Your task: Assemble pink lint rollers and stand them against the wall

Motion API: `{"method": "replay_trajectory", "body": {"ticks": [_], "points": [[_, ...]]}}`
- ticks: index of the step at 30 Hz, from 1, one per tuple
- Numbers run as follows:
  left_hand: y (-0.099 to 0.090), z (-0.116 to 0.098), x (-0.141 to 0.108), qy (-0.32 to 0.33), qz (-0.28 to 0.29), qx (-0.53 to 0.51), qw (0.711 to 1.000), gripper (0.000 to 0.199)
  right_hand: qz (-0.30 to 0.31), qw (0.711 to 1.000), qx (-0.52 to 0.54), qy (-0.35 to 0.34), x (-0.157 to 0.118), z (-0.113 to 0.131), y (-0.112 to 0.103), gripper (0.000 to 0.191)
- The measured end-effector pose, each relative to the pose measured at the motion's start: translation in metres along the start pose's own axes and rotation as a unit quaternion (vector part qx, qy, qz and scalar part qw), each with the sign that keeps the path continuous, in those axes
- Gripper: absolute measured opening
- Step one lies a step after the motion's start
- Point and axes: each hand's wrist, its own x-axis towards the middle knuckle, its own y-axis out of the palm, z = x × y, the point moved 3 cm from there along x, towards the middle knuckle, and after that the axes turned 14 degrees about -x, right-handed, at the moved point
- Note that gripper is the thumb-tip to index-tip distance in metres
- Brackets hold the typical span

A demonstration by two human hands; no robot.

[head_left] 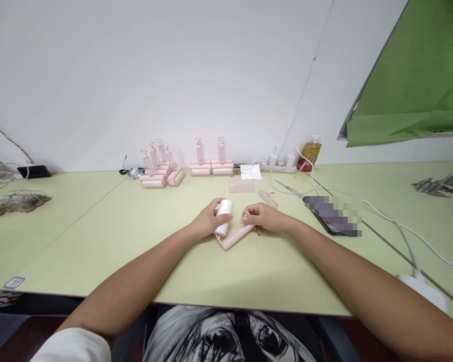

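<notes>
Both hands are low on the pale green worktop (98, 236), right at the middle, working one lint roller between them. The left hand (207, 219) is curled around the white roll (224, 217), a smooth paper-wrapped cylinder standing nearly upright, its top tipped slightly away toward the wall. The right hand (262, 217) is closed in a pinch on the far end of the pink handle (237, 237), a slim, glossy plastic bar with rounded edges. That handle lies flat, its long axis running from the near left up to the far right, and it meets the roll's lower end in a V-shaped elbow pointing toward the person.

Behind, along the wall, a cluster of finished pink rollers (160, 168) leans in a heap, and two more pink rollers (210, 160) stand handles-up side by side. A clear plastic cover (242, 186) lies just beyond the hands, a white power strip (277, 166) with plugs farther back, and an amber drink bottle (310, 153) beside it.
</notes>
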Motion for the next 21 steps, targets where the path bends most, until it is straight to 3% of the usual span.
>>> {"method": "replay_trajectory", "body": {"ticks": [7,21], "points": [[0.004,-0.006,-0.006,-0.002,0.030,0.019,0.999,0.061,0.028,0.994,0.100,0.040,0.002,-0.007,0.011,0.046],[0.003,-0.004,-0.005,-0.001,0.053,0.025,0.998,0.062,0.007,0.974,0.217,0.058,0.002,-0.001,0.012,0.041]]}}
